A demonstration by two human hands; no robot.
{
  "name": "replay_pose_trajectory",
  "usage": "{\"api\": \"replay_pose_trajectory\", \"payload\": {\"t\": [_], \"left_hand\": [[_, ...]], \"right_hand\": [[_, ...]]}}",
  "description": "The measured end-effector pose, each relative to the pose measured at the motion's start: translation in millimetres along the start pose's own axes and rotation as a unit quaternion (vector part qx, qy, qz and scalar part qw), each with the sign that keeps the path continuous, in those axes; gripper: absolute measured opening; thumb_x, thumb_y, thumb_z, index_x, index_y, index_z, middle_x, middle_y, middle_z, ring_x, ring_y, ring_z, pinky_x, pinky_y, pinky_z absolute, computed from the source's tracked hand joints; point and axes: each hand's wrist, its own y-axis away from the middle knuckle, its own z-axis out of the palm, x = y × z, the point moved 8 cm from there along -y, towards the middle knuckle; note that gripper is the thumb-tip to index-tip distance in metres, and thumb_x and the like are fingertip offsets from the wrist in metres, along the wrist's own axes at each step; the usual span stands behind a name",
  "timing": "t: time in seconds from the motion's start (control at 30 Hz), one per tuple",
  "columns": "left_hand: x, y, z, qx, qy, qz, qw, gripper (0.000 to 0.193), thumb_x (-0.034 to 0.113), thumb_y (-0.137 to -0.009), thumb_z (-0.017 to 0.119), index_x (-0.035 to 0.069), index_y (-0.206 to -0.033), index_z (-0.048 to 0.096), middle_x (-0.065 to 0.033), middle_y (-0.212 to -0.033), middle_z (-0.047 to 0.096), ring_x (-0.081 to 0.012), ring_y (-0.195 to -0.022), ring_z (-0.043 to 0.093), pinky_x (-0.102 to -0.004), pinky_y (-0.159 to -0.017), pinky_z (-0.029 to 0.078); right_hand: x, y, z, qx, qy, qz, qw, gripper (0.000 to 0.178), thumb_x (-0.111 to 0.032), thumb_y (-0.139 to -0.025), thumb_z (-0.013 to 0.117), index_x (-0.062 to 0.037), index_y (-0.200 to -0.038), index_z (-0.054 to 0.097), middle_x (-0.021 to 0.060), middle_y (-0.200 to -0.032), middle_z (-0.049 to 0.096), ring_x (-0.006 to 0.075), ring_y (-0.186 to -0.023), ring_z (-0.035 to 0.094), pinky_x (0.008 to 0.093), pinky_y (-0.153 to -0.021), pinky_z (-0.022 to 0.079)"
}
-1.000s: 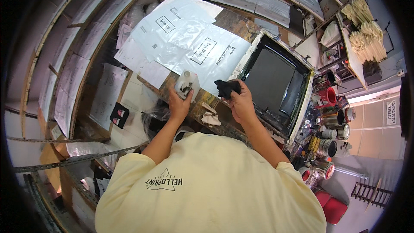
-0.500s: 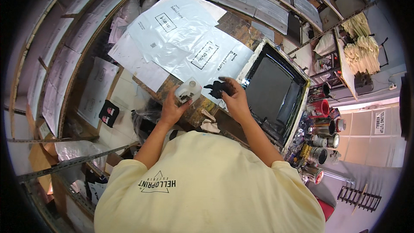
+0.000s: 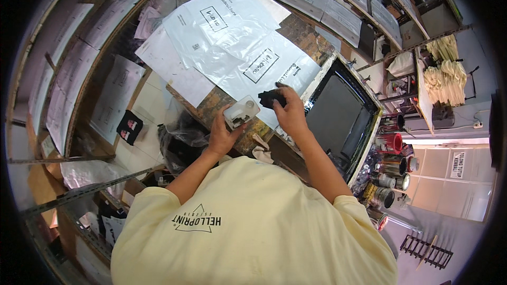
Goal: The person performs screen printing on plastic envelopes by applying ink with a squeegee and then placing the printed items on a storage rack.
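Observation:
My left hand [image 3: 222,133] is closed around a small translucent white plastic container [image 3: 244,111], whose side carries dark smudges. Just right of it, my right hand [image 3: 292,112] pinches a crumpled black rag [image 3: 271,99]. The rag and the container are close together, with a small gap showing between them. Both hands are above the near edge of a stained worktable [image 3: 211,104]. Beyond them, printed white plastic sheets or bags [image 3: 232,50] lie overlapping on the table. To the right of my right hand lies a screen-printing frame [image 3: 338,121] with a dark mesh and black ink along its border.
A crumpled beige cloth [image 3: 262,150] lies at the table's near edge. Several paint cans, one a red can [image 3: 390,143], line the frame's right side. Racks with printed sheets [image 3: 87,68] stand at left and at the back. A black folded cloth item [image 3: 129,127] is at lower left.
The whole view has shifted slightly. The container is tipped differently in my left hand, and the black rag is bunched more tightly in my right fingers. Both hands keep their hold.

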Motion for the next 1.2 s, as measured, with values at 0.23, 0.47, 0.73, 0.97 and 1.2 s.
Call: {"api": "replay_pose_trajectory", "payload": {"t": [0.23, 0.47, 0.73, 0.97, 1.2], "left_hand": [[-7, -1, 1, -0.013, 0.01, -0.003, 1.0, 0.078, 0.029, -0.086, 0.084, 0.005, -0.144, 0.038, -0.0214, -0.131, 0.057, -0.0355, -0.12, 0.06, -0.0451, -0.1, 0.049], [-9, 0, -2, 0.015, 0.044, -0.003, 0.999, 0.072, 0.028, -0.083, 0.086, 0.002, -0.137, 0.045, -0.0207, -0.123, 0.062, -0.0365, -0.114, 0.064, -0.0439, -0.097, 0.05], [-14, -1, 2, 0.023, 0.054, -0.035, 0.998, 0.067, 0.027, -0.082, 0.087, 0.003, -0.132, 0.05, -0.0191, -0.115, 0.068, -0.0351, -0.107, 0.068, -0.0424, -0.091, 0.053], [-12, -11, 0, 0.004, 0.023, 0.005, 1.0, 0.065, 0.031, -0.083, 0.085, 0.003, -0.131, 0.051, -0.0199, -0.115, 0.067, -0.0387, -0.105, 0.067, -0.0452, -0.089, 0.053], [38, -11, -27, -0.002, -0.164, 0.091, 0.982, 0.073, 0.04, -0.083, 0.082, 0.002, -0.137, 0.051, -0.0222, -0.119, 0.064, -0.042, -0.109, 0.062, -0.0478, -0.093, 0.05]], "right_hand": [[-86, -4, 16, -0.039, 0.093, -0.168, 0.981, 0.031, 0.005, -0.082, 0.069, -0.0021, -0.112, 0.064, 0.0179, -0.103, 0.069, 0.0353, -0.095, 0.067, 0.0431, -0.082, 0.054], [-101, 25, 37, -0.081, 0.16, -0.201, 0.963, 0.043, 0.004, -0.08, 0.07, 0.0023, -0.124, 0.065, 0.0177, -0.125, 0.065, 0.0353, -0.11, 0.061, 0.0407, -0.095, 0.053], [-85, 31, 40, -0.097, 0.188, -0.223, 0.952, 0.052, 0.004, -0.076, 0.066, 0.0056, -0.128, 0.062, 0.0186, -0.132, 0.063, 0.0334, -0.114, 0.057, 0.0388, -0.1, 0.051], [-89, 32, 33, -0.044, 0.173, -0.233, 0.956, 0.05, 0.003, -0.078, 0.064, 0.0032, -0.128, 0.063, 0.0161, -0.129, 0.064, 0.0324, -0.11, 0.058, 0.0383, -0.096, 0.052], [-68, 39, -1, 0.022, 0.025, -0.105, 0.994, 0.041, 0.006, -0.084, 0.066, -0.0027, -0.124, 0.067, 0.0176, -0.116, 0.069, 0.0357, -0.105, 0.063, 0.0417, -0.092, 0.053]]}}
